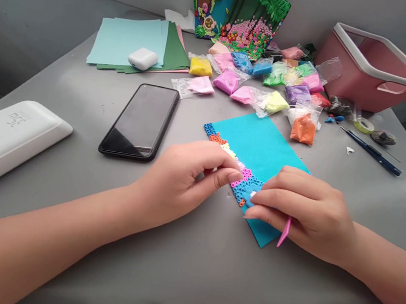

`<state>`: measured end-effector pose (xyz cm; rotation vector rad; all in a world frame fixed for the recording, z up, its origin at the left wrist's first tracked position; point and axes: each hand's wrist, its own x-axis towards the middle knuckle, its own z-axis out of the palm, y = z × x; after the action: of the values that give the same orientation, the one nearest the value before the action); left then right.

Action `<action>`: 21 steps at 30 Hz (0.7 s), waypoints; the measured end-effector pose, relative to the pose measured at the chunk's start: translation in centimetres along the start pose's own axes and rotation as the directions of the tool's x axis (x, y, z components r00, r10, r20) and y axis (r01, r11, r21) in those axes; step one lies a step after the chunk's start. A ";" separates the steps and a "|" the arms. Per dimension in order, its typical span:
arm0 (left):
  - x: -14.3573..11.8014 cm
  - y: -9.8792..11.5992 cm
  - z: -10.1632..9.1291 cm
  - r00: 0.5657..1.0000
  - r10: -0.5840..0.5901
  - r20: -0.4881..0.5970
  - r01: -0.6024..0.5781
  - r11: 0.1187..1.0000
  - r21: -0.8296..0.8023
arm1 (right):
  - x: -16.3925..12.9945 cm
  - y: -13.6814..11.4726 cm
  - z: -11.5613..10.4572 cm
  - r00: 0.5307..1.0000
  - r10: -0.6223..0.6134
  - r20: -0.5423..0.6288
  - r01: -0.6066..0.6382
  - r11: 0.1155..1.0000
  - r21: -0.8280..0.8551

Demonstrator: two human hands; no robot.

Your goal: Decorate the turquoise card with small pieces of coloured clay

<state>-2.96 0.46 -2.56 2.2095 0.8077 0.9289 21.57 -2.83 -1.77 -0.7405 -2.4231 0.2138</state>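
Note:
A turquoise card (266,145) lies at an angle on the table, with a band of small clay rings (246,177) in blue, orange, yellow and pink along its left edge. My left hand (200,174) is closed at that edge, thumb and index finger pinched over the pink rings; whatever is between them is hidden. On the lower part of the card, the fingertips of my right hand (303,208) are at a blue clay flower (248,195) with a white centre. A pink clay tool (284,232) sticks out below that hand, held in its closed fingers.
Bags of coloured clay (228,80) spread behind the card, before a decorated clay picture (242,16) and a pink basket (368,69). Left are a phone (142,120), a white power bank (12,141), coloured paper (128,39) and an earbud case (143,58). A dark pen-like tool (373,152) lies right.

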 end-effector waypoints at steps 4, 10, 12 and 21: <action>0.0 0.0 -0.1 1.000 -0.012 0.003 0.012 1.000 0.012 | -0.4 -0.1 0.4 0.999 0.017 0.046 -0.016 1.000 -0.017; 0.0 0.0 -0.1 1.000 -0.011 0.003 0.011 1.000 0.008 | -0.5 0.0 0.5 0.997 0.039 0.071 -0.036 0.999 -0.032; 0.0 -0.1 0.0 1.000 -0.010 -0.001 0.010 1.000 0.003 | -0.5 0.0 0.5 0.995 0.053 0.084 -0.050 0.998 -0.033; 0.2 0.2 0.0 0.999 -0.026 0.038 0.025 0.999 0.032 | -0.5 -0.4 0.6 0.938 0.307 0.159 -0.311 0.950 -0.002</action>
<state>-2.72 0.48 -2.34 2.2322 0.8355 0.8645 21.35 -3.40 -2.40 -1.1329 -2.4340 0.4388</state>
